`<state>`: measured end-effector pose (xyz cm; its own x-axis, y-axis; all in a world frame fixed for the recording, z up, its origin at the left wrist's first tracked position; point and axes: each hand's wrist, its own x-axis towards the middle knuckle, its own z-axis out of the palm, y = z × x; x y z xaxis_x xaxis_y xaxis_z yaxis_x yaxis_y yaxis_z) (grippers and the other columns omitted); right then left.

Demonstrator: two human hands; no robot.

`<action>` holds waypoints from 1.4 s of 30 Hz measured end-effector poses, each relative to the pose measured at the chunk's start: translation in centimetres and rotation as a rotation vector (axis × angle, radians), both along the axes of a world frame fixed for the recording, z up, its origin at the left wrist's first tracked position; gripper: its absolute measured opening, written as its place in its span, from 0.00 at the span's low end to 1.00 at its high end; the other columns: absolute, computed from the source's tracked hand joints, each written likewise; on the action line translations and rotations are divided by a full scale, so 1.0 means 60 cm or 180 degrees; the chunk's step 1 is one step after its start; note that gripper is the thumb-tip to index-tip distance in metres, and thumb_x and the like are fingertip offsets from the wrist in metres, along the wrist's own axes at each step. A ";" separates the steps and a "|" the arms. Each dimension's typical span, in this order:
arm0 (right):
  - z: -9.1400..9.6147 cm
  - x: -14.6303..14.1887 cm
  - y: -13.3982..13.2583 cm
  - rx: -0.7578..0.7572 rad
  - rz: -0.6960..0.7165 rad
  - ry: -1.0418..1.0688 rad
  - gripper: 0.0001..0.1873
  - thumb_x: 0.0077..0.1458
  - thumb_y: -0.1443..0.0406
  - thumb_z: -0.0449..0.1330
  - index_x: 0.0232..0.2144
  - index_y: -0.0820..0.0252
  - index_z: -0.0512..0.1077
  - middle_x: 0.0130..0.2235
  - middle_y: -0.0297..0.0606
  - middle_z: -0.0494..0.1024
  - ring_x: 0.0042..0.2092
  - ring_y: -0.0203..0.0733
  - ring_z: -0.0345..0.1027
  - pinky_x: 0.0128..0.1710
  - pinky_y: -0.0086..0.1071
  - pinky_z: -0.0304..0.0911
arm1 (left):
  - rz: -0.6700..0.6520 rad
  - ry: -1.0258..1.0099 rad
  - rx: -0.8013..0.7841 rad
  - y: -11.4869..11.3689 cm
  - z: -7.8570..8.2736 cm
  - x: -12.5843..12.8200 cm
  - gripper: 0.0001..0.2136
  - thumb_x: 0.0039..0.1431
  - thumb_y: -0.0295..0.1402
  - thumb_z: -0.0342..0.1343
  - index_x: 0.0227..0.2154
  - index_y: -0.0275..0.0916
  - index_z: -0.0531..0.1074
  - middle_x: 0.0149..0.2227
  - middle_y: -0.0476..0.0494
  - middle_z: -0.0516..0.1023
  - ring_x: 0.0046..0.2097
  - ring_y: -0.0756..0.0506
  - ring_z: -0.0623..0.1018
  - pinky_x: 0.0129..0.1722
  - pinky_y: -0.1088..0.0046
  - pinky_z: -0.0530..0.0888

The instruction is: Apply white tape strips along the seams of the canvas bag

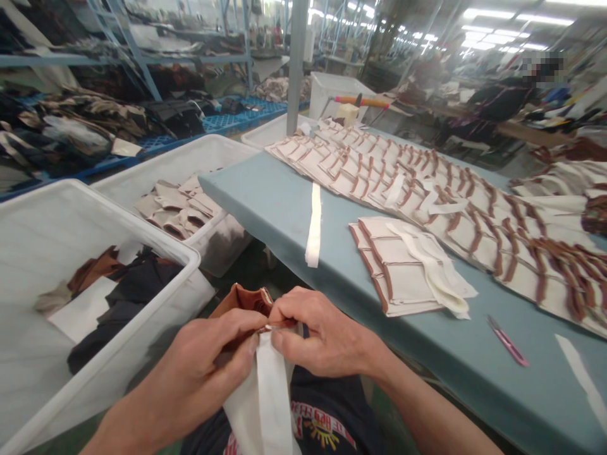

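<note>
Over my lap, a cream and brown fabric piece (237, 398) hangs from both hands, with a white strip (274, 404) running down its front. My left hand (208, 354) pinches its top edge between thumb and fingers. Close beside it, my right hand (317, 332) grips the same edge near the top of the strip. The fingertips almost meet, and what lies right between them is partly hidden. Brown fabric (241, 300) shows behind the fingers.
On the blue-green table (256, 196) lie a white strip (313, 227), a stack of cream panels (408, 272), a pink thread snipper (507, 341) and long overlapping rows of cream pieces (379, 167). White bins (190, 253) with fabric stand left. A person (502, 104) sits far right.
</note>
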<state>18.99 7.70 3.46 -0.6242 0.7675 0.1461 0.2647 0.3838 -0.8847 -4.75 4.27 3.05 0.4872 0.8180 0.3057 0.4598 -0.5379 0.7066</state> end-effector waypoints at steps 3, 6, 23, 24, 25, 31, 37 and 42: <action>-0.003 -0.002 -0.003 -0.0288 -0.0079 0.0052 0.07 0.57 0.70 0.61 0.28 0.56 0.68 0.27 0.26 0.68 0.31 0.36 0.62 0.35 0.30 0.56 | -0.0041 0.0000 0.0049 0.002 0.004 -0.001 0.12 0.74 0.26 0.53 0.49 0.45 0.80 0.42 0.49 0.90 0.40 0.48 0.88 0.44 0.80 0.80; -0.004 -0.004 -0.006 -0.0245 -0.0108 0.0108 0.07 0.59 0.69 0.61 0.29 0.55 0.68 0.28 0.27 0.69 0.32 0.37 0.62 0.36 0.30 0.58 | 0.0083 -0.0164 -0.0234 0.009 0.021 0.006 0.10 0.72 0.28 0.57 0.40 0.45 0.83 0.35 0.52 0.88 0.34 0.49 0.86 0.37 0.81 0.79; 0.001 0.005 0.006 0.0146 0.0273 -0.0130 0.12 0.67 0.62 0.68 0.32 0.56 0.71 0.33 0.29 0.74 0.37 0.38 0.67 0.41 0.33 0.59 | 0.0168 -0.0207 -0.1762 0.008 0.013 -0.013 0.27 0.82 0.50 0.43 0.34 0.44 0.82 0.34 0.47 0.85 0.36 0.42 0.81 0.36 0.74 0.75; -0.002 0.003 0.007 0.0153 0.0263 -0.0121 0.13 0.65 0.62 0.70 0.31 0.56 0.71 0.32 0.28 0.73 0.36 0.38 0.66 0.40 0.32 0.58 | 0.0173 -0.0204 -0.1815 0.007 0.011 -0.015 0.29 0.82 0.50 0.41 0.33 0.44 0.81 0.34 0.47 0.85 0.36 0.42 0.81 0.36 0.74 0.76; -0.004 0.003 0.008 0.0133 0.0292 -0.0091 0.14 0.65 0.61 0.71 0.31 0.57 0.71 0.32 0.28 0.72 0.36 0.37 0.66 0.40 0.32 0.58 | 0.0171 -0.0207 -0.1836 0.006 0.008 -0.017 0.28 0.82 0.50 0.42 0.33 0.44 0.82 0.33 0.46 0.85 0.37 0.41 0.81 0.36 0.73 0.76; -0.008 0.008 0.013 -0.0132 0.0528 0.0093 0.10 0.67 0.63 0.65 0.32 0.57 0.72 0.34 0.30 0.76 0.36 0.37 0.68 0.40 0.31 0.61 | 0.0360 -0.0290 -0.1414 0.007 -0.017 -0.031 0.18 0.75 0.51 0.57 0.40 0.44 0.86 0.40 0.44 0.87 0.41 0.39 0.83 0.40 0.73 0.80; -0.006 -0.004 -0.001 0.0305 0.0033 -0.0176 0.08 0.58 0.70 0.63 0.28 0.55 0.70 0.29 0.29 0.74 0.34 0.39 0.67 0.40 0.32 0.61 | -0.0029 -0.0219 -0.1576 0.018 0.012 -0.007 0.23 0.78 0.46 0.48 0.27 0.43 0.73 0.28 0.49 0.76 0.32 0.44 0.77 0.34 0.74 0.74; -0.024 -0.023 -0.007 0.0755 -0.0291 -0.0602 0.08 0.54 0.69 0.61 0.26 0.54 0.68 0.25 0.30 0.74 0.29 0.39 0.63 0.35 0.35 0.54 | -0.0158 -0.0318 -0.1761 0.026 0.011 0.009 0.20 0.70 0.44 0.55 0.23 0.42 0.66 0.24 0.54 0.64 0.26 0.49 0.66 0.25 0.76 0.63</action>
<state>17.61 7.28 2.00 -0.5874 0.7800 0.2156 0.4588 0.5405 -0.7052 -4.24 5.81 3.74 0.5201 0.8463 -0.1156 0.3598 -0.0943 0.9282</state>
